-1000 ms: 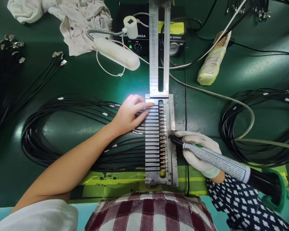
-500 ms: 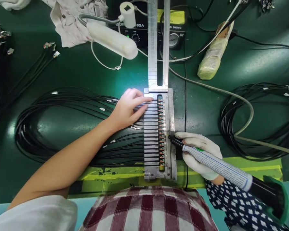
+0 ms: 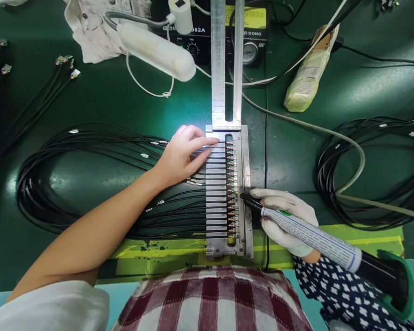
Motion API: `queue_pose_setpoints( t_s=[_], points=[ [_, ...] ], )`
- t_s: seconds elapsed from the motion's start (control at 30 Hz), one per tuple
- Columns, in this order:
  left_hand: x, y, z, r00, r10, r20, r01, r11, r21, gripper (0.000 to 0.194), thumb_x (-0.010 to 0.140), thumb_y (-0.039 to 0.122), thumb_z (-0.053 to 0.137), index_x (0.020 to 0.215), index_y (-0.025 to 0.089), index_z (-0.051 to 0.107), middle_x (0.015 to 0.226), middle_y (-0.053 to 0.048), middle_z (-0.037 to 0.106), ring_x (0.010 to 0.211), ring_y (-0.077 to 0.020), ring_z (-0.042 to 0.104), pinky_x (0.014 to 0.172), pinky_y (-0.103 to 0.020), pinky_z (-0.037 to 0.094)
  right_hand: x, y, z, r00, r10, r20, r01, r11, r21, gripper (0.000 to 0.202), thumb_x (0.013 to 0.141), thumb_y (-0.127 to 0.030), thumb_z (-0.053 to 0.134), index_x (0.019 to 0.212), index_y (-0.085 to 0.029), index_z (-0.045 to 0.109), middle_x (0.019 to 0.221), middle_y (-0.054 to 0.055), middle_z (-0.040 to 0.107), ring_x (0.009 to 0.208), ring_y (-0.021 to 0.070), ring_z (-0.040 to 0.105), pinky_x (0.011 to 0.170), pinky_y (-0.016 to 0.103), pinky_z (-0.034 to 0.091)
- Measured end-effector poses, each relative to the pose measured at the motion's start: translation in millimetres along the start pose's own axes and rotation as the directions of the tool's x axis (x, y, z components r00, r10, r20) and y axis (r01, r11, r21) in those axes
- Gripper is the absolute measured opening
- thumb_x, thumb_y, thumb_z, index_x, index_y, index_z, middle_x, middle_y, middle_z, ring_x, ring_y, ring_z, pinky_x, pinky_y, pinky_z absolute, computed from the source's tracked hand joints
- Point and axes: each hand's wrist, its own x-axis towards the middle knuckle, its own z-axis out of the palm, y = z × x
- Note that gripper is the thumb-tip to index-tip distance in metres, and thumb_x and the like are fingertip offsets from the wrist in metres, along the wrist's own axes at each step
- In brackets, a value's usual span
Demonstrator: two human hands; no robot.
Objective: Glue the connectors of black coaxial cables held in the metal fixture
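Observation:
My left hand (image 3: 182, 156) rests over the black cables (image 3: 141, 224) at the upper end of the metal jig (image 3: 214, 189). Its index finger and thumb are stretched out and apart, touching the cables in the slots. Small connectors (image 3: 232, 191) with coloured wires stand in a row along the jig's slot. In a white glove, my right hand (image 3: 288, 216) is closed around a labelled dispensing syringe (image 3: 307, 234) with a black tip and a green end piece. That tip sits at the jig's right rail, beside the middle of the connector row.
A white lamp (image 3: 155, 50) on a bent neck lights the jig from behind. A black controller box (image 3: 255, 46) with a gauge stands behind the metal rails (image 3: 218, 64). Another cable coil (image 3: 331, 179) lies right, with a wrapped block (image 3: 305, 82) beyond it. A cloth (image 3: 93, 32) lies at back left.
The view has shifted slightly. Both hands, the syringe and the cables in the jig keep nearly the same places relative to one another.

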Motion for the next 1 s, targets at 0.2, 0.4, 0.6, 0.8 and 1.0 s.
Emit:
queue_pose_setpoints(
  t_s=[0.2, 0.4, 0.6, 0.8, 1.0],
  points=[
    [-0.2, -1.2, -0.2, 1.000, -0.004, 0.005, 0.004, 1.000, 0.000, 0.031, 0.098, 0.028, 0.051, 0.121, 0.022, 0.069, 0.101, -0.008, 0.059, 0.096, -0.0235, 0.054, 0.088, -0.042, 0.045, 0.0, -2.3, -2.3, 1.000, 0.005, 0.013, -0.005, 1.000, -0.002, 0.018, 0.083, -0.018, 0.071, 0.100, -0.021, 0.067, 0.104, 0.009, 0.076, 0.089, 0.0266, 0.076, 0.079, 0.036, 0.065],
    [0.3, -1.3, 0.1, 1.000, 0.012, -0.011, -0.012, 1.000, 0.000, 0.029, 0.097, 0.027, 0.052, 0.119, 0.021, 0.070, 0.100, -0.008, 0.060, 0.095, -0.0233, 0.054, 0.086, -0.042, 0.045, 0.6, -2.9, -1.6, 1.000, 0.003, 0.014, -0.004, 1.000, 0.019, 0.017, 0.083, -0.017, 0.071, 0.099, -0.021, 0.067, 0.104, 0.009, 0.076, 0.090, 0.0245, 0.076, 0.080, 0.034, 0.064],
    [0.0, -1.0, 0.4, 1.000, 0.003, -0.013, -0.003, 1.000, 0.007, 0.029, 0.097, 0.027, 0.053, 0.119, 0.023, 0.069, 0.099, -0.007, 0.060, 0.094, -0.0224, 0.055, 0.086, -0.041, 0.045, 1.4, -2.3, -1.2, 1.000, 0.001, 0.008, -0.002, 1.000, 0.017, 0.017, 0.084, -0.017, 0.071, 0.101, -0.020, 0.067, 0.105, 0.010, 0.076, 0.091, 0.0251, 0.076, 0.080, 0.035, 0.064],
    [-0.2, -1.4, -0.2, 1.000, -0.002, -0.003, 0.002, 1.000, 0.000, 0.028, 0.097, 0.027, 0.054, 0.120, 0.023, 0.069, 0.100, -0.007, 0.059, 0.096, -0.0232, 0.055, 0.088, -0.042, 0.045, -0.2, 0.9, -0.6, 1.000, 0.001, 0.005, -0.001, 1.000, 0.012, 0.017, 0.085, -0.017, 0.072, 0.101, -0.019, 0.068, 0.106, 0.010, 0.076, 0.093, 0.0252, 0.075, 0.082, 0.034, 0.064],
    [-0.1, -1.9, 0.1, 1.000, 0.010, -0.012, -0.010, 1.000, 0.003, 0.028, 0.097, 0.026, 0.054, 0.120, 0.022, 0.069, 0.100, -0.008, 0.060, 0.095, -0.0230, 0.055, 0.087, -0.042, 0.046, 0.8, 3.2, 0.3, 1.000, -0.005, -0.008, 0.005, 1.000, 0.001, 0.016, 0.086, -0.018, 0.072, 0.101, -0.019, 0.067, 0.107, 0.011, 0.076, 0.095, 0.0253, 0.075, 0.083, 0.034, 0.064]
  ],
)
